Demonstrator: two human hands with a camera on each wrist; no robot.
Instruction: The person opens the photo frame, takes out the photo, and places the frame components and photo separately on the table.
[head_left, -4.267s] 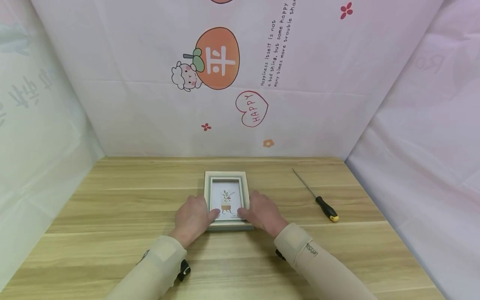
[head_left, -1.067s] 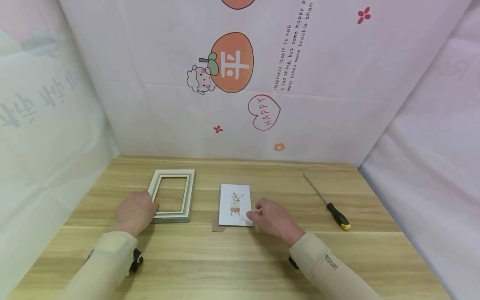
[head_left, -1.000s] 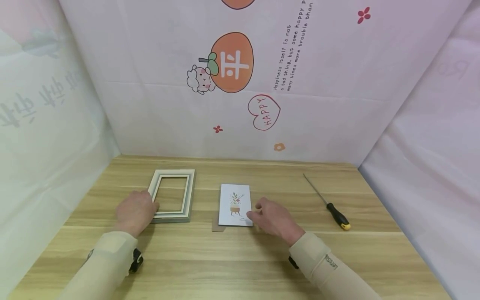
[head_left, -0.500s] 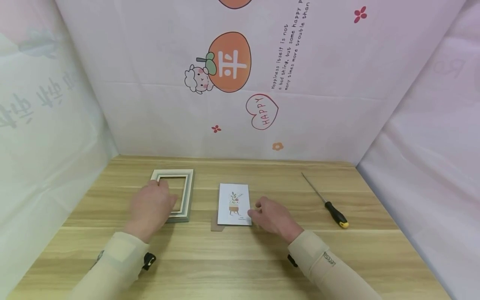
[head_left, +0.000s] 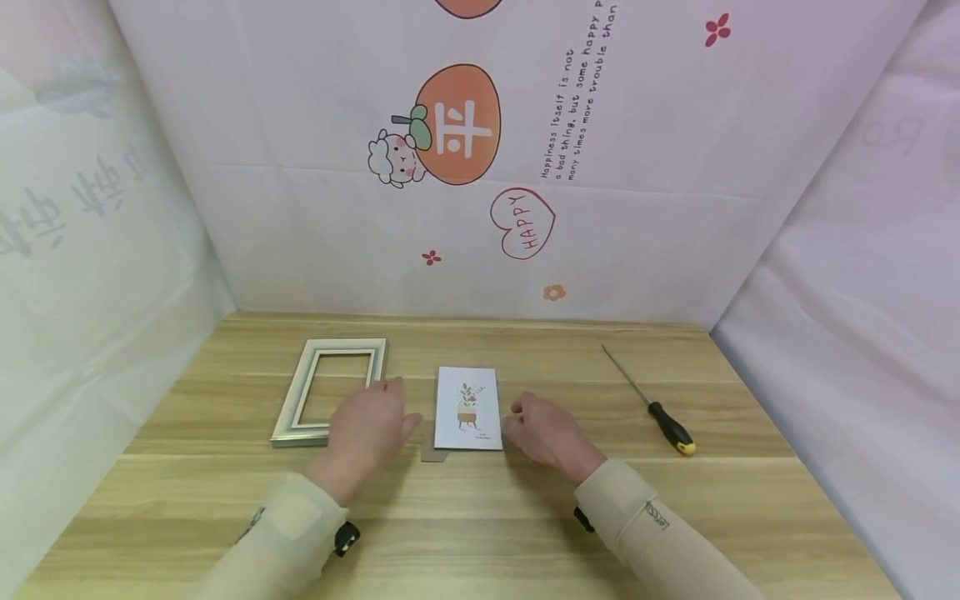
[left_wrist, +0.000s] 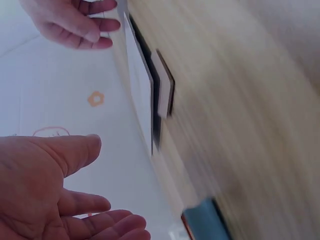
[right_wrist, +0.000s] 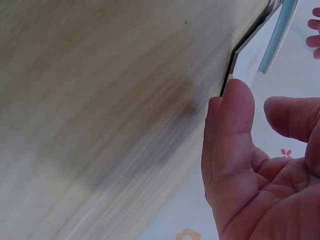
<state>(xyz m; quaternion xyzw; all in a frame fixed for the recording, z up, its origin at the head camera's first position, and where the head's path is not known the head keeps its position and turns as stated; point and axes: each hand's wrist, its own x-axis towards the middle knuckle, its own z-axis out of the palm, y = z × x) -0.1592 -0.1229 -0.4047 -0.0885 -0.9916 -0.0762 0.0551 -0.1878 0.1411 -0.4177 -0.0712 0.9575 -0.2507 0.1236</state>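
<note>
The white picture card (head_left: 459, 408) with a potted-plant print lies on a dark backing board, and a brown flap (head_left: 432, 446) sticks out at its lower left. An empty cream-and-grey picture frame (head_left: 296, 396) lies flat to the left. My left hand (head_left: 367, 429) hovers between frame and card, covering the frame's lower right corner in the head view; in the left wrist view its fingers (left_wrist: 85, 200) are spread and hold nothing. My right hand (head_left: 551, 433) is at the card's right edge. One fingertip (right_wrist: 239, 95) meets that edge in the right wrist view, thumb apart.
A screwdriver (head_left: 652, 404) with a black and yellow handle lies to the right on the wooden table (head_left: 465, 533). White printed cloth (head_left: 300, 242) walls off the back and both sides.
The frame, earlier held around the card by both hands, was set down to the left. My left hand has since let go of it and moved right towards the card. The right hand barely moved.
</note>
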